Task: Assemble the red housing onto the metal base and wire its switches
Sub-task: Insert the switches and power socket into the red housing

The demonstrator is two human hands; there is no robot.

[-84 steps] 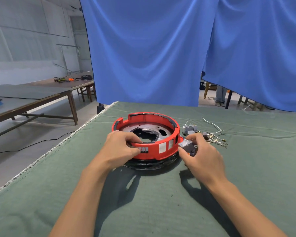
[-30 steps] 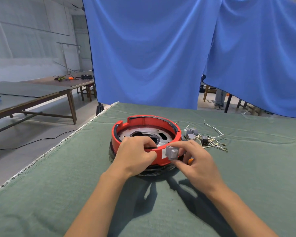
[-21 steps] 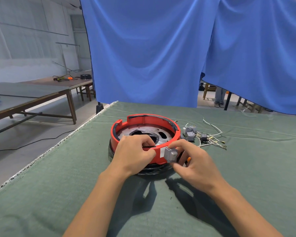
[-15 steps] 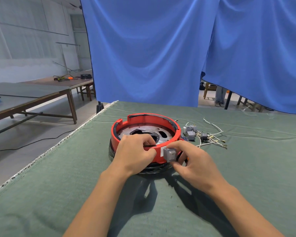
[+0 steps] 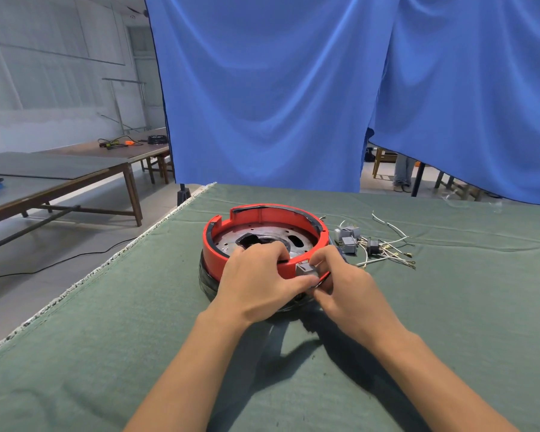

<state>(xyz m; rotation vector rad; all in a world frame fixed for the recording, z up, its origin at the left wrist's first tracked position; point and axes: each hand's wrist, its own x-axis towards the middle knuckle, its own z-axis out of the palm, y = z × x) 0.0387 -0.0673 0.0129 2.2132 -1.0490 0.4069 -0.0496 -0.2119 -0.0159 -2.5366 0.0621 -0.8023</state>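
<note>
The red ring-shaped housing (image 5: 256,215) sits on the round metal base (image 5: 264,235), on top of a black rim (image 5: 207,280). My left hand (image 5: 256,283) grips the housing's near wall, fingers curled over its top edge. My right hand (image 5: 345,283) pinches a small grey switch (image 5: 305,270) against the outside of that near wall, just right of my left thumb. More grey switches (image 5: 347,236) and a black one (image 5: 373,244) lie with white wires (image 5: 390,255) to the right of the housing.
A green cloth (image 5: 449,307) covers the table; its left edge runs diagonally from the far corner to the near left. Blue curtains (image 5: 278,88) hang behind. Wooden tables (image 5: 75,176) stand off to the left. A person's legs (image 5: 402,173) show behind the curtain.
My right hand carried the grey switch from the housing's right side round to its near wall and now holds it against the wall. My left hand shifted right along the rim.
</note>
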